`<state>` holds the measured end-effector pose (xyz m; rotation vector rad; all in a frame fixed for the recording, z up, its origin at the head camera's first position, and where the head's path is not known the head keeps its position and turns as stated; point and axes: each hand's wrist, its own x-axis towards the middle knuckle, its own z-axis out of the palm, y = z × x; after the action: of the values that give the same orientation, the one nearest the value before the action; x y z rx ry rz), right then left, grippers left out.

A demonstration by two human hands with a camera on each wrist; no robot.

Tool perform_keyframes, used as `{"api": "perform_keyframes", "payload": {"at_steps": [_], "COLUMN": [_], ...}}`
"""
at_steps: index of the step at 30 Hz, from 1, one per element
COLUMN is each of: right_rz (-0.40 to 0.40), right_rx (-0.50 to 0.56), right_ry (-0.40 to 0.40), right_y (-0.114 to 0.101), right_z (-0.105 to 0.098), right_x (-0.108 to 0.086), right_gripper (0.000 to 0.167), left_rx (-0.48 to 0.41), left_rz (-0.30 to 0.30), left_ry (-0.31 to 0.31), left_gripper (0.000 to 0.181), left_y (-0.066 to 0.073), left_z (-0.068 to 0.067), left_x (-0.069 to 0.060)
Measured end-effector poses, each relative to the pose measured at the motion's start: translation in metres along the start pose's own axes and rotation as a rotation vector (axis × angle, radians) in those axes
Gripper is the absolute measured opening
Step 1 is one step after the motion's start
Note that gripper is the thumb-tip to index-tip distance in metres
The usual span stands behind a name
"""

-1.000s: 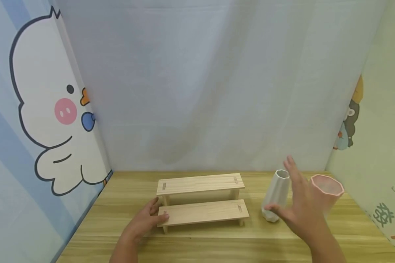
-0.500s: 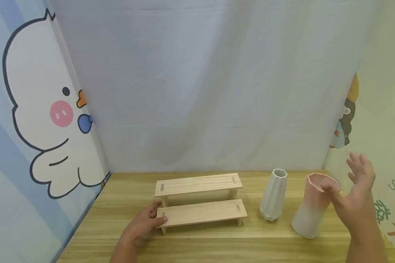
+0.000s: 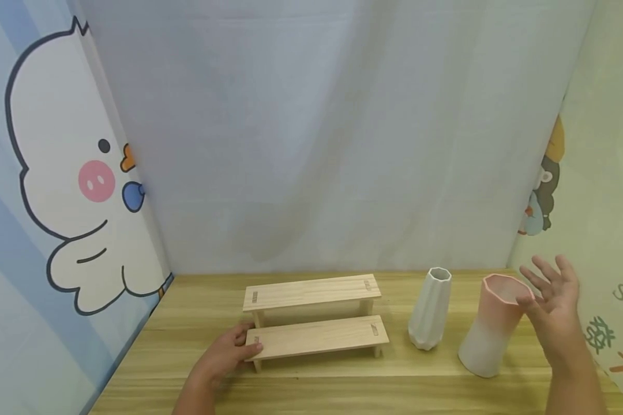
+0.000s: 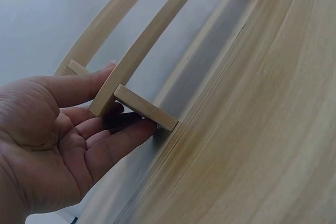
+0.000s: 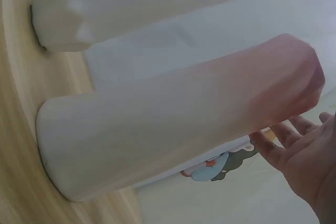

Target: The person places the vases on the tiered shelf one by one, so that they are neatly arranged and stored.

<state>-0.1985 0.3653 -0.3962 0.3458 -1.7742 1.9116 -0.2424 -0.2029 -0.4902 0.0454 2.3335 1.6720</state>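
Note:
My left hand point(image 3: 223, 351) grips the left end of a two-tier wooden shelf stand point(image 3: 316, 338). Its thumb lies on top of the lower board; in the left wrist view the fingers point(image 4: 118, 145) curl below the board, by the leg. On the right, my right hand point(image 3: 555, 311) is spread beside the mouth of a vase point(image 3: 490, 340), pink above and white below. The right wrist view has the fingertips close under the vase's pink end; whether they touch it I cannot tell. A narrower white faceted vase point(image 3: 430, 314) stands upright between stand and pink-white vase.
Everything stands on a wood-grain table point(image 3: 342, 395). A grey-white cloth point(image 3: 311, 144) hangs behind it. Printed side panels flank the table, with a cartoon duck point(image 3: 57, 202) on the left one.
My right hand has moved right, from in front of the two vases to the far side of the pink-white one, then slightly back toward it. The left hand keeps its grip.

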Motion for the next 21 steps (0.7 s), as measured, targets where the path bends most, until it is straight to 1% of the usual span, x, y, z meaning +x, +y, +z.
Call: {"api": "perform_keyframes", "payload": {"at_steps": [2,6,10,12,15,19,21], "right_rz": [0.008,0.031,0.068,0.099,0.133,0.137,0.133], "right_rx": [0.027,0.037,-0.003,-0.017,-0.003,0.025,0.018], "right_ry": [-0.037,-0.120,-0.167,-0.186,-0.232,-0.317,-0.341], "right_y": [0.006,0.019,0.031,0.036,0.042,0.047,0.048], "right_z": [-0.003,-0.010,-0.016,-0.018,-0.019,-0.017,-0.015], "right_x": [0.000,-0.001,-0.004,-0.005,-0.005,-0.004,-0.003], "right_gripper": [0.090,0.088,0.084,0.083,0.084,0.075,0.068], "left_rx": [-0.002,-0.016,-0.013,-0.004,-0.006,-0.010,-0.009], "left_rz": [-0.002,0.001,0.008,0.007,0.001,-0.009,-0.012], "left_ry": [-0.011,-0.015,-0.008,-0.003,0.004,0.006,0.005], "left_gripper": [0.076,0.076,0.074,0.073,0.073,0.073,0.074], "left_y": [0.001,0.001,0.001,0.002,0.003,0.003,0.002], "left_z": [-0.001,0.000,0.000,0.001,0.001,0.001,0.001], "left_x": [0.000,0.000,0.001,0.002,0.001,0.000,0.000]}}
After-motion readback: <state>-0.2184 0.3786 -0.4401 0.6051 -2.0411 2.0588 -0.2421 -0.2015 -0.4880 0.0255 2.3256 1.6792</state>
